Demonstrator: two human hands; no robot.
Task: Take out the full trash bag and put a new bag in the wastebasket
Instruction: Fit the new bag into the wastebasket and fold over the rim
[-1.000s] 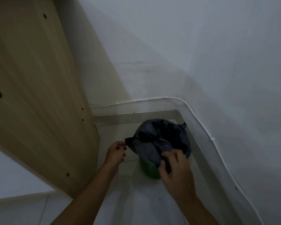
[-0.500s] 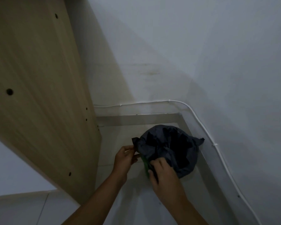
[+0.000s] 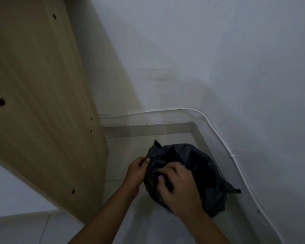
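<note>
Dim floor corner [image 3: 174, 136], white walls: L hand [image 3: 136, 170] & R hand [image 3: 180, 188] fingers curled, both gripping dark trash bag [image 3: 201, 166].

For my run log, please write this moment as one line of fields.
phase: gathering bag | left hand: pinches edge of dark trash bag | right hand: grips bag's near side | wastebasket: hidden | place: floor corner, beside wooden panel

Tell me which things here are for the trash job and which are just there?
For the job:
- dark trash bag
- left hand, gripping the bag's edge
- right hand, gripping the bag's front

Just there:
- wooden panel
- white cable along the wall
- tiled floor
</note>
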